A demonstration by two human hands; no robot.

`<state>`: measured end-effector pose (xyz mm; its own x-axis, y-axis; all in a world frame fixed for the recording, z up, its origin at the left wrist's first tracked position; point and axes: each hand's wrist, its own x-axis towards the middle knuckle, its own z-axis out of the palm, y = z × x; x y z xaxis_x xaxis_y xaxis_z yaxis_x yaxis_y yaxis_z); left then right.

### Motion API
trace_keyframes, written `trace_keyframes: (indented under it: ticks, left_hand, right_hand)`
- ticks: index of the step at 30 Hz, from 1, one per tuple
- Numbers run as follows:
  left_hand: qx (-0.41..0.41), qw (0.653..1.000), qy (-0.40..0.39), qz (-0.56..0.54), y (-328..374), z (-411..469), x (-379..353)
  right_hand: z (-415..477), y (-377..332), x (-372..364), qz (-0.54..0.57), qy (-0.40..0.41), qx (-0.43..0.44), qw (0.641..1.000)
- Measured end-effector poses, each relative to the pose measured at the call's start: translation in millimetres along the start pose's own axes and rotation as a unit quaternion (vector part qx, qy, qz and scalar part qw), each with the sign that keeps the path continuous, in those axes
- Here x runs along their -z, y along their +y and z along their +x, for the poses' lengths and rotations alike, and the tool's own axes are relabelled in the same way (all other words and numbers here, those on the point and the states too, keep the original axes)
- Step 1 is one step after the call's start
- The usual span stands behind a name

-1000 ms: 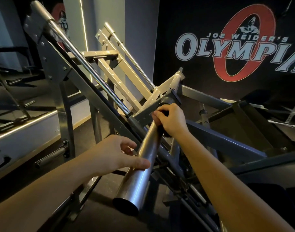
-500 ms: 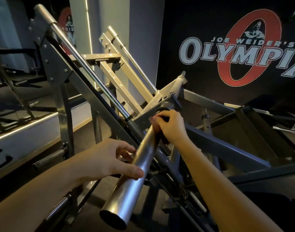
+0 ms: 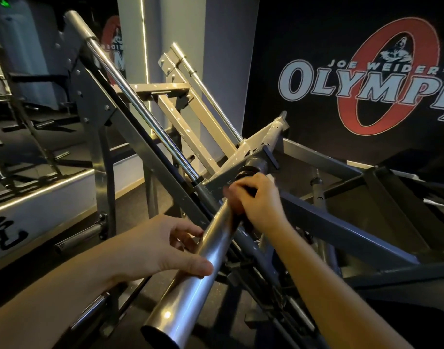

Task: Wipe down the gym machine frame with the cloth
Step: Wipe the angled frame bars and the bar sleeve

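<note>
Thick round silver tube (image 3: pixel 190 280): polished metal, mirror-glossy, smooth, bright reflection streaks.
Slim long chrome guide rod (image 3: pixel 140 109): same glossy metal.
Grey slanted machine frame beam (image 3: pixel 138 149): painted metal, satin, bolt heads showing.
Beige ladder-like frame section (image 3: pixel 180 127): painted metal, slight sheen.
Dark blue-grey square beams (image 3: pixel 341 230): painted metal, matt.
Black ring collar (image 3: pixel 246 170) at tube base: dull; rubber or plastic, cannot tell.
Dark cloth (image 3: pixel 241 219) under right hand (image 3: pixel 261 200): matt, weave lost in shadow.
Black wall banner (image 3: pixel 316 46): matt, printed.
Dark floor (image 3: pixel 150 295): matt, finely speckled.
</note>
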<state>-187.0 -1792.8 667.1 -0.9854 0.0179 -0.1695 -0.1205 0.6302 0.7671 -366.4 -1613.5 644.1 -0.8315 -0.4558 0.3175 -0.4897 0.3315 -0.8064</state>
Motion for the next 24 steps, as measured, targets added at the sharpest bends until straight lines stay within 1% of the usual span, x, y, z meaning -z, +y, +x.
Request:
trace_keyframes:
  ticks: [2, 3, 5, 9, 11, 13, 15, 17, 19, 22, 23, 24]
  left_hand:
    - [-0.006, 1.000, -0.003, -0.005, 0, 0, 0]
    - [-0.007, 1.000, -0.003, -0.004, 0, -1, 0]
    - [-0.006, 1.000, -0.008, 0.003, 1, -1, 1]
    - [0.007, 1.000, -0.003, 0.017, 5, -3, -1]
    - [0.011, 1.000, 0.004, 0.020, 7, -4, -3]
    - [0.003, 1.000, 0.004, 0.014, 8, -5, -4]
    - [-0.016, 1.000, 0.000, 0.006, 8, -4, -5]
    - [-0.036, 0.999, -0.011, 0.007, 5, -2, -2]
    - [-0.050, 0.998, -0.041, 0.015, -2, -2, 5]
    - [-0.080, 0.992, -0.093, 0.038, -17, -8, 29]
    - [-0.089, 0.990, -0.094, 0.053, -22, -11, 38]
    - [-0.098, 0.990, -0.083, 0.062, -27, -13, 46]
  right_hand:
    - [-29, -4, -6, 0.030, -0.049, 0.045, 0.997]
    - [-32, -4, -5, 0.040, -0.055, 0.051, 0.996]
    - [-12, 2, 3, 0.023, -0.035, 0.042, 0.998]
    - [47, 13, 16, -0.059, 0.048, -0.009, 0.997]
    - [49, 13, 11, -0.078, 0.069, -0.016, 0.994]
    - [28, 4, 4, -0.060, 0.066, -0.032, 0.995]
    - [-11, -12, -5, -0.019, 0.032, -0.035, 0.999]
    - [-54, -30, -15, -0.019, 0.007, -0.008, 1.000]
    - [-90, -52, -17, -0.029, -0.017, 0.008, 0.999]
    - [-119, -89, -10, -0.044, -0.076, -0.037, 0.995]
    - [-123, -100, -10, -0.044, -0.070, -0.056, 0.995]
    - [-125, -110, -10, -0.037, -0.039, -0.072, 0.996]
